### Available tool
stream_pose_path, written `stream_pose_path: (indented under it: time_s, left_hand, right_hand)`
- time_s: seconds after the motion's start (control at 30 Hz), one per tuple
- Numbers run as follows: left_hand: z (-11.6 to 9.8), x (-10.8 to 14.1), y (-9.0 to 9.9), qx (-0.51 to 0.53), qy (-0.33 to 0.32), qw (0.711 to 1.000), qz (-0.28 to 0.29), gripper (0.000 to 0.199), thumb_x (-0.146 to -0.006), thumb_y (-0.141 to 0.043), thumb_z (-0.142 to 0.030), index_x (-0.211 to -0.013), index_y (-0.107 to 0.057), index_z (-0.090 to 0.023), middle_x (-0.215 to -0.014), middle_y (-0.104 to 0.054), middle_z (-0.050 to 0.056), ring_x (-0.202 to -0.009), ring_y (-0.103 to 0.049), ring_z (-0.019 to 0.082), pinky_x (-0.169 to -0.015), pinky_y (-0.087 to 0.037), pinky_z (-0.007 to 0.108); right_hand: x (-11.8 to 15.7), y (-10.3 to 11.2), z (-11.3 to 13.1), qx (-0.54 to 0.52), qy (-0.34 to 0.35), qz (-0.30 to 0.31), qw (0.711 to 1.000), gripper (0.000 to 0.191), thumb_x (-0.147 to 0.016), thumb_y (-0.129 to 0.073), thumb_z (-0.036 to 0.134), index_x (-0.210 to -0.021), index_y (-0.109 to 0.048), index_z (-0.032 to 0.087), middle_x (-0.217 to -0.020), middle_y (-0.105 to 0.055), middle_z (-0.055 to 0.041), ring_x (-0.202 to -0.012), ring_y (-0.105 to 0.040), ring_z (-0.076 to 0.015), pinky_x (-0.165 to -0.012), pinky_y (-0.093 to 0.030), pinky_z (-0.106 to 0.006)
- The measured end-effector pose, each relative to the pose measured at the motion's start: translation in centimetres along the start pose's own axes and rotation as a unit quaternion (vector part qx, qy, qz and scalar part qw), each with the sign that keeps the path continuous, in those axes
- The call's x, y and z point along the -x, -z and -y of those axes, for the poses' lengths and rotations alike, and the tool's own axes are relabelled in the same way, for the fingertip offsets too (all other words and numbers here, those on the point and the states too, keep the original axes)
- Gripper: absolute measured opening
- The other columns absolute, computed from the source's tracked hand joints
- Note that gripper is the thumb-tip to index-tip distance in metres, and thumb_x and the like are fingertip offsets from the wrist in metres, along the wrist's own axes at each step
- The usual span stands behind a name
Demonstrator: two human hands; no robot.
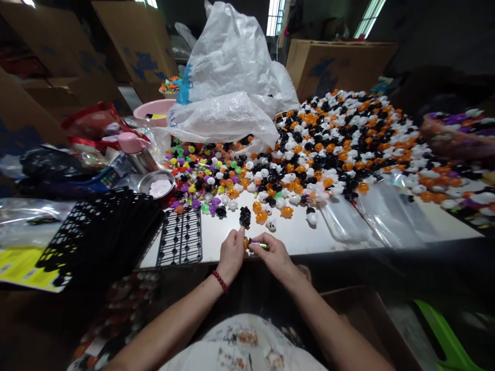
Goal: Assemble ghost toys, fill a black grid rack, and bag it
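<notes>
At the front edge of the white table (212,242), my two hands meet over small plastic parts. My left hand (231,256) is closed on a small orange-and-black toy piece (246,243), partly hidden by the fingers. Pinched in my right hand (275,256) is a thin stick-like tube (260,245) with green and purple on it; its inner end touches or nearly touches the orange piece. Just beyond the fingertips lie a cluster of black pieces (245,217), several orange pumpkin pieces (261,216) and a white ghost piece (271,225).
A large heap of orange, black and white pieces (340,139) covers the right back. Small coloured parts (209,180) spread at centre-left. Black grid trays (180,237), a metal bowl (157,184) and a pink-lidded flask (137,152) stand left. Clear plastic bags (390,216) lie right.
</notes>
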State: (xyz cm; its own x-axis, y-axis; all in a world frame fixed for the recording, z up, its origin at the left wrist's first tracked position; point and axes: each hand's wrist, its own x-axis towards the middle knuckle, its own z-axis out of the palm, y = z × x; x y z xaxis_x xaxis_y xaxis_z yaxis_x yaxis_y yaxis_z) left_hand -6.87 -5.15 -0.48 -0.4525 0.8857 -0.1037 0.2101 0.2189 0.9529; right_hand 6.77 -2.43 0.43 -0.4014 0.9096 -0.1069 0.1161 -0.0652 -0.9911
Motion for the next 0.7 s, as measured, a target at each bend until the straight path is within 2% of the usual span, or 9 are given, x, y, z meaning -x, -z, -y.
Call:
stream_pose_path:
  time_s: [0.1,0.2,0.27,0.33,0.37,0.43,0.53,0.6,0.7]
  left_hand:
    - [-0.5,-0.5,-0.2,0.001,-0.021,0.999,0.042,0.045,-0.092,-0.042,-0.057,-0.065,-0.048,-0.021,-0.058,-0.047,-0.002,-0.057,-0.043,0.015,-0.056,-0.032,0.028]
    - [-0.8,-2.1,-0.5,-0.017,-0.069,0.997,0.009,0.028,-0.095,-0.041,-0.044,-0.084,-0.055,-0.021,-0.075,-0.057,0.002,-0.07,-0.054,0.019,-0.068,-0.04,0.03]
    - [-0.8,-3.5,-0.6,-0.056,-0.129,0.99,-0.018,0.016,-0.091,-0.047,-0.03,-0.102,-0.054,-0.02,-0.099,-0.06,0.008,-0.094,-0.057,0.022,-0.083,-0.042,0.033]
    - [-0.5,-4.7,-0.7,-0.129,-0.192,0.973,-0.005,0.032,-0.085,-0.05,-0.017,-0.118,-0.05,-0.019,-0.119,-0.053,0.012,-0.111,-0.052,0.024,-0.094,-0.04,0.035]
    - [-0.4,-5.0,-0.7,-0.173,-0.214,0.961,0.012,0.038,-0.084,-0.05,-0.014,-0.121,-0.049,-0.019,-0.123,-0.051,0.012,-0.113,-0.052,0.025,-0.095,-0.041,0.036]
    - [0.0,-5.4,-0.9,-0.246,-0.226,0.941,0.047,0.037,-0.085,-0.048,-0.014,-0.121,-0.049,-0.02,-0.123,-0.051,0.011,-0.106,-0.055,0.024,-0.089,-0.045,0.036]
    - [0.6,-5.3,-1.0,-0.293,-0.219,0.929,0.061,0.029,-0.088,-0.048,-0.018,-0.116,-0.053,-0.023,-0.117,-0.053,0.008,-0.096,-0.059,0.022,-0.081,-0.047,0.034]
    - [0.9,-5.3,-0.9,-0.273,-0.216,0.936,0.056,0.028,-0.087,-0.051,-0.021,-0.115,-0.054,-0.023,-0.114,-0.054,0.008,-0.095,-0.059,0.021,-0.082,-0.047,0.034]
    - [1.0,-5.4,-0.3,-0.161,-0.205,0.965,0.039,0.027,-0.085,-0.057,-0.028,-0.111,-0.057,-0.021,-0.109,-0.057,0.007,-0.098,-0.058,0.02,-0.088,-0.046,0.034]
  right_hand:
    - [-0.3,1.8,-0.2,0.002,0.001,-0.011,1.0,0.03,-0.078,-0.068,0.047,-0.09,-0.067,0.02,-0.081,-0.069,-0.0016,-0.073,-0.063,-0.0172,-0.07,-0.05,-0.03]
    - [-1.6,6.0,0.1,0.059,0.05,-0.135,0.988,0.037,-0.086,-0.057,0.051,-0.106,-0.065,0.02,-0.093,-0.069,-0.0056,-0.082,-0.062,-0.0201,-0.075,-0.05,-0.033]
    - [-3.1,9.0,0.5,0.172,0.117,-0.245,0.947,0.04,-0.09,-0.05,0.051,-0.111,-0.064,0.02,-0.105,-0.067,-0.0096,-0.096,-0.06,-0.0239,-0.085,-0.047,-0.039]
    - [-5.0,10.9,1.0,0.324,0.175,-0.313,0.876,0.04,-0.092,-0.047,0.047,-0.112,-0.066,0.018,-0.116,-0.063,-0.0133,-0.11,-0.053,-0.0285,-0.096,-0.039,-0.045]
    - [-6.1,11.2,1.2,0.389,0.193,-0.322,0.841,0.039,-0.093,-0.046,0.044,-0.111,-0.067,0.017,-0.118,-0.062,-0.014,-0.114,-0.049,-0.0298,-0.099,-0.035,-0.047]
    - [-8.6,10.5,1.7,0.471,0.207,-0.296,0.805,0.035,-0.094,-0.045,0.039,-0.111,-0.068,0.018,-0.116,-0.064,-0.0126,-0.113,-0.048,-0.0297,-0.099,-0.031,-0.046]
    - [-12.5,7.0,2.4,0.532,0.199,-0.201,0.798,0.03,-0.095,-0.047,0.036,-0.11,-0.068,0.021,-0.106,-0.069,-0.0096,-0.106,-0.049,-0.0279,-0.093,-0.03,-0.042]
    - [-15.0,4.5,2.8,0.57,0.164,-0.158,0.79,0.029,-0.094,-0.051,0.038,-0.109,-0.067,0.019,-0.102,-0.069,-0.0127,-0.103,-0.049,-0.0293,-0.089,-0.03,-0.042]
    - [-18.2,2.0,3.2,0.591,0.107,-0.143,0.787,0.032,-0.089,-0.059,0.034,-0.112,-0.063,0.012,-0.102,-0.067,-0.0189,-0.103,-0.05,-0.0321,-0.088,-0.03,-0.042]
